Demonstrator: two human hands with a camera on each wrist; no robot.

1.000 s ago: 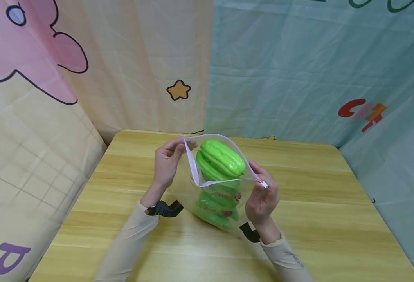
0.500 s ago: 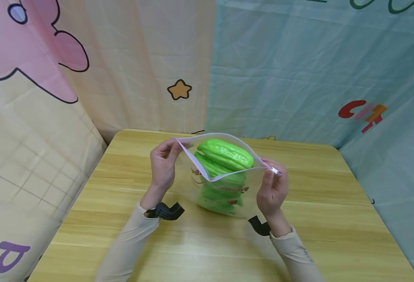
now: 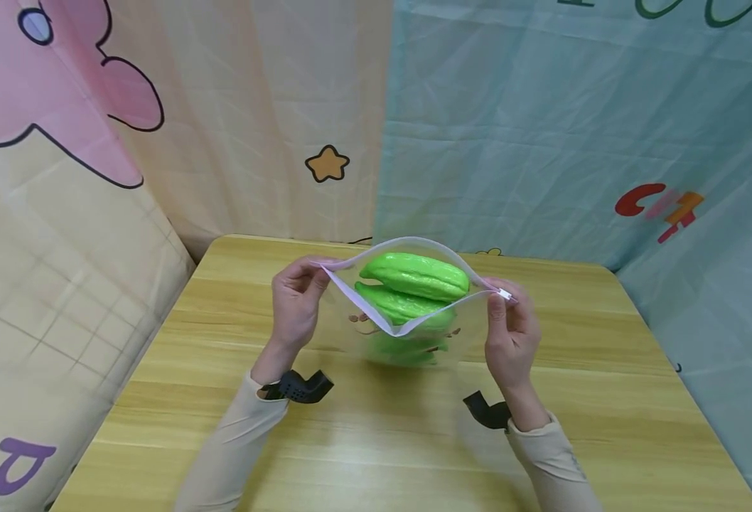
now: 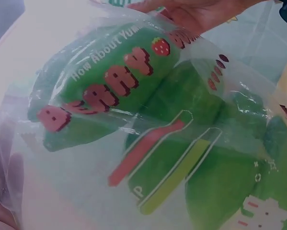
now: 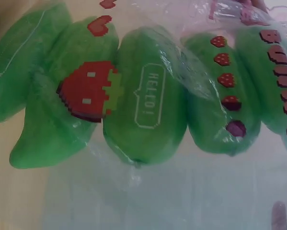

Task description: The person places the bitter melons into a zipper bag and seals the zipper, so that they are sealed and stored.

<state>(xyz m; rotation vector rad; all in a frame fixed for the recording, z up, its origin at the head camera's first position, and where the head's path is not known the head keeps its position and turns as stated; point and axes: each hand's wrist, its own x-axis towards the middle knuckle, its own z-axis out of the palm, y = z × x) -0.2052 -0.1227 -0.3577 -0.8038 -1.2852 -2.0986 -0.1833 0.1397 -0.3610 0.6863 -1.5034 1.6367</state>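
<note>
A clear zip bag (image 3: 364, 306) with a pale lilac rim hangs between the two hands, its mouth spread wide. Several glossy green ridged gourd-like vegetables (image 3: 417, 276) lie inside it, stacked. My left hand (image 3: 295, 302) pinches the left corner of the rim between thumb and fingers. At the opposite corner my right hand (image 3: 513, 334) pinches the rim beside the white slider (image 3: 504, 293). Both wrist views look through the printed plastic: red lettering (image 4: 119, 84) in the left, a pixel strawberry (image 5: 88, 91) over the vegetables in the right.
A wood-grain table (image 3: 581, 398) spreads under the bag. Printed curtains (image 3: 510, 142) stand behind it and on both sides. Each wrist wears a black camera mount (image 3: 305, 386).
My right hand has moved right and up, stretching the bag's mouth wider. The bag's bottom has risen in view, and the vegetables inside now lie flatter. My left hand has shifted slightly left.
</note>
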